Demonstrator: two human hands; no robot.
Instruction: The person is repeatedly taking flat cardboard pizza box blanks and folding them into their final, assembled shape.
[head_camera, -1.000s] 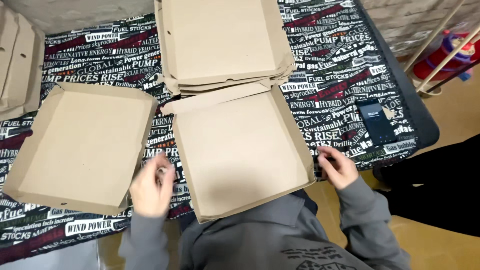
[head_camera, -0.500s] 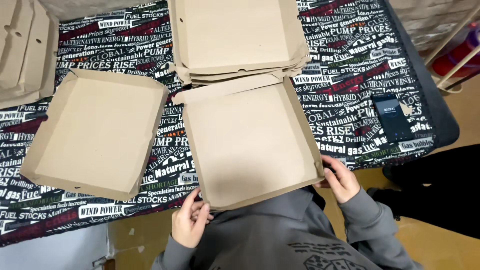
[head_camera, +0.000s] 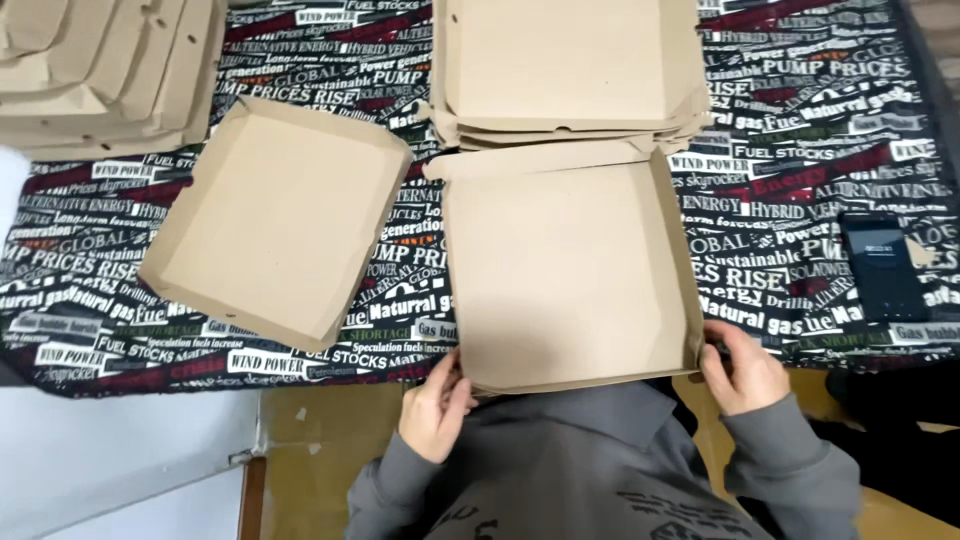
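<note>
We see our left hand (head_camera: 436, 405) curled, fingers bent inward; our right hand (head_camera: 745, 372) mirrors it, both grey-sleeved forearms tucked close.

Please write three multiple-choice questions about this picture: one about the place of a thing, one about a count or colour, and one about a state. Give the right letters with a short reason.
1. Where does the dark phone lie?
A. On the patterned cloth, to the right of the box being folded
B. Inside the tray-shaped box on the left
C. On top of the flat stack at the far left

2. How many cardboard boxes on the table have their walls standing up?
A. One
B. Two
C. Four

3. How do the hands meet the box being folded?
A. Both lie flat inside it
B. Only one touches it
C. Left hand and right hand each grip a near corner

Answers:
1 A: the phone rests on the cloth, apart from the box.
2 B: the box in hand and the left box have raised walls; the rest are flat blanks.
3 C: fingers curl on both near corners.
</note>
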